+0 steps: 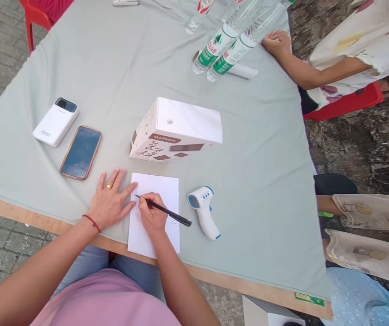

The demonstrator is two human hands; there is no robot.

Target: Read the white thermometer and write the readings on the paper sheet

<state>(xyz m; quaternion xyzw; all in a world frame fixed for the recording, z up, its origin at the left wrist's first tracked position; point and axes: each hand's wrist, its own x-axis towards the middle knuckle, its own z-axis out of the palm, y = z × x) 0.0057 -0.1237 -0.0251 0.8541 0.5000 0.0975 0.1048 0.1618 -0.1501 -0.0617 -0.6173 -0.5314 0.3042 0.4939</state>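
Observation:
My right hand (154, 213) is closed around a black pen (174, 216), its tip touching the upper left of a white sheet of paper (162, 185). Some small writing shows near the tip. My left hand (111, 201) lies flat with fingers spread, a ring on one finger and a red cord at the wrist. Its thumb and index finger rest on the paper's left edge. Right of the paper lies a white and blue infrared thermometer (205, 213). A white box (187, 120) marked "Super Meal" stands just beyond the paper.
Left on the cloth-covered table (255, 190) lie a smartphone (81, 152) and a white power bank (56, 122). Water bottles (211, 50) stand at the back, near another person's hand (277, 43). Someone else sits at the right edge. A red chair (347, 102) stands there.

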